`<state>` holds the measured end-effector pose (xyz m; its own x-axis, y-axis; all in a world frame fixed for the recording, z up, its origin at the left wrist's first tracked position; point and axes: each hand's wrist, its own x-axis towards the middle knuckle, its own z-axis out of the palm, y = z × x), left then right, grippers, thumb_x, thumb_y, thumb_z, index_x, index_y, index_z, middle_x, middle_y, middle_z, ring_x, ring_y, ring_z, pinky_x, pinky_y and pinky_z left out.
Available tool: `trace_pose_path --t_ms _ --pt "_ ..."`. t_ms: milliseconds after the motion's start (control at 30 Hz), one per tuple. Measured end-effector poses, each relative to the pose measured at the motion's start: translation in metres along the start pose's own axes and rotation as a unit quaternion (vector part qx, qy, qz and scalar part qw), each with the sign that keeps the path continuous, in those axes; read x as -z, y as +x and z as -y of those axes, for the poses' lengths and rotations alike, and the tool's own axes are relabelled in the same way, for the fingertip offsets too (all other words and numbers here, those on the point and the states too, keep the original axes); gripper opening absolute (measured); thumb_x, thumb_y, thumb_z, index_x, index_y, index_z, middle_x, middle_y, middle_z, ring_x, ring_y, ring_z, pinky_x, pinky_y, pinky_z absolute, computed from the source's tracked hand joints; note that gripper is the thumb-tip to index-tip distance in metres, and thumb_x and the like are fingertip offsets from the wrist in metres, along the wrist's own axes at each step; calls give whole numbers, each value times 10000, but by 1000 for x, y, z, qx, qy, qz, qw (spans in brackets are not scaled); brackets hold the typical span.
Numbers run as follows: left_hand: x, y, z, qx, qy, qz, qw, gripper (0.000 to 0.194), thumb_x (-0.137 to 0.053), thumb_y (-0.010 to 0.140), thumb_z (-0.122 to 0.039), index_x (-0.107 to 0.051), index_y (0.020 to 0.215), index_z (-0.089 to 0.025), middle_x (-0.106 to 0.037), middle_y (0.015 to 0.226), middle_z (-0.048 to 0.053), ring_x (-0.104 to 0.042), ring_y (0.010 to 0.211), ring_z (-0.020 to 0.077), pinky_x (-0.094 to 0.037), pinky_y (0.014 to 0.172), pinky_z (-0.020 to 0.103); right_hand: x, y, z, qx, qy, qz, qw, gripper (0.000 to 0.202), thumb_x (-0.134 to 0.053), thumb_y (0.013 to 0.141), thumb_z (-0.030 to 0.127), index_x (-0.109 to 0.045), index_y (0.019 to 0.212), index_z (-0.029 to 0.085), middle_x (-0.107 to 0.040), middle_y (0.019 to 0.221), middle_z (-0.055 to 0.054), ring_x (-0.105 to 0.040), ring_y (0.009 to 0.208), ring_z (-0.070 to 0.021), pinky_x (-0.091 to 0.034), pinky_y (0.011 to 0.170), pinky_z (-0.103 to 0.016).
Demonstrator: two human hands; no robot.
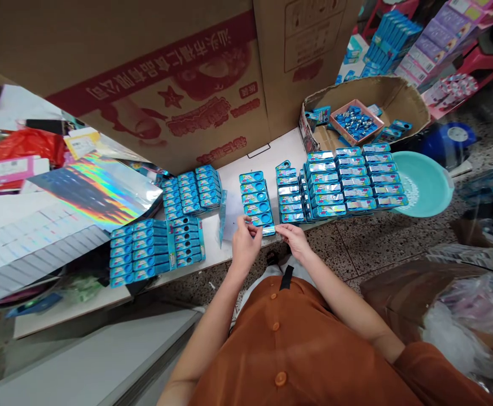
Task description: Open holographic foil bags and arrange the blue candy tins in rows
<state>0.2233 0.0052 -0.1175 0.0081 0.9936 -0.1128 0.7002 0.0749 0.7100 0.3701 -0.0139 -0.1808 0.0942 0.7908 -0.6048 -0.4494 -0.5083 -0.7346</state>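
Observation:
A small shiny blue packet [268, 230] lies at the near end of a column of blue packets with round dark blue spots [255, 198]. My left hand [245, 243] is closed at the packet's left end, its curled fingers partly hiding it. At the other end, my right hand [296, 241] pinches the packet's edge between thumb and forefinger. Just right of the column stands a narrow row of blue packets [289, 194]. Beyond it are larger stacked rows of shiny blue packets [351, 183].
More blue packet stacks [191, 192] stand left on the white table [233, 163]. A tall carton [179, 84] walls off the back. At right are a cut-down cardboard box [405, 93] holding a small pink tray [379, 121], and a turquoise basin [430, 189]. Rainbow-sheen sheets [102, 192] lie left.

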Motion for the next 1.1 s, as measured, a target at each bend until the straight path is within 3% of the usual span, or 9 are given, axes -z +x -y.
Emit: trace_pose_path --t_ms 167,267,400,500,633,767,867,967,1100 --pt "-2 -1 1 -10 2 -8 1000 299 -575 819 -243 -386 1047 -199 -617 728 -5 -616 667 156 -454 645 264 1 -1 -4 67 -38 -46 996 371 -815 524 420 -567 707 213 -527 615 60 -451 598 -109 -333 610 -253" --pt "-3 -1 0 -19 5 -6 1000 298 -573 824 -236 -392 1057 -194 -619 741 3 -611 677 157 -454 654 265 1 -5 -6 100 -47 -73 991 388 -766 601 454 -495 775 236 -476 640 72 -447 613 -112 -348 631 -249" --pt "-5 -3 -1 -21 11 -18 1000 311 -582 824 -237 -396 1070 -192 -596 743 1 -593 690 163 -454 667 272 -6 -7 -3 153 -90 -48 983 366 -730 650 454 -470 795 240 -457 676 62 -431 606 -108 -351 619 -249" --pt "-7 -7 1 -25 14 -53 998 358 -581 823 -218 -381 1118 -185 -572 856 38 -577 737 169 -464 712 298 -10 -4 -1 142 -93 -19 985 382 -744 629 440 -451 766 237 -429 645 69 -401 574 -102 -329 581 -245" --pt "-9 -10 8 -43 56 -144 987 520 -679 760 -283 -379 1171 -173 -430 1164 151 -504 1045 253 -438 890 395 -9 -3 0 129 -82 -31 988 405 -758 601 455 -445 732 233 -441 643 65 -412 586 -107 -343 597 -246" --pt "-12 -13 23 -19 26 -159 987 520 -707 734 -340 -401 1128 -193 -463 1096 107 -475 1063 260 -413 925 416 -9 -5 2 136 -101 -36 985 395 -758 606 462 -457 694 223 -428 640 60 -402 592 -106 -331 598 -247" --pt "-4 -9 52 13 -30 -201 979 388 -621 804 -383 -427 1088 -201 -500 1062 87 -513 963 215 -440 852 356 -9 -9 4 146 -112 -36 982 387 -736 638 492 -466 698 221 -433 635 57 -397 585 -107 -321 585 -248" --pt "21 10 106 101 -8 -248 963 321 -436 903 -418 -416 1124 -186 -508 1153 118 -507 1052 208 -415 912 336 0 -18 5 143 -128 -49 980 366 -659 719 546 -501 727 217 -464 628 47 -392 563 -109 -327 569 -249" --pt "54 52 198 229 13 -187 955 343 -344 926 -380 -447 1137 -131 -543 1192 179 -500 1147 250 -374 978 367 28 -32 0 143 -165 -94 971 369 -587 782 567 -563 753 200 -541 667 19 -434 579 -113 -360 592 -255"
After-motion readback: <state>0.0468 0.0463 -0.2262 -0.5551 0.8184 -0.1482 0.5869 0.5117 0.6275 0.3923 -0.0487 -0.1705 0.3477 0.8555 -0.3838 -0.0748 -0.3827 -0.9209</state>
